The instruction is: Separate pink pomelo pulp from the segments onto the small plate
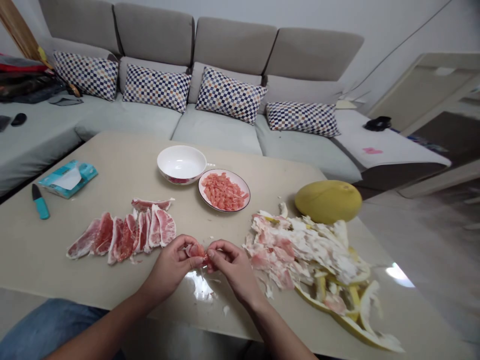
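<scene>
Pink pomelo segment (196, 249) is being gripped between left hand (173, 265) and right hand (231, 263); two bowls (181, 164), one whole pomelo (328, 201) are being left far; no writing is readable.

Tabletop (112, 150), passage and obstructions. Near edge, centre: both hands (204, 260) together, bare surface just around them. Left of the hands: row of pomelo segments (123, 232), running toward the left edge. Right: heap of peel and pith (318, 260), reaching the near right corner; whole pomelo (328, 201) behind it at the right edge. Centre, toward the far edge: white bowl (181, 164) and plate of pulp (224, 190), just beside each other. Far left: tissue pack (68, 178), knife (39, 201). Open lanes: between segments and plate; far left corner; near left corner.
</scene>
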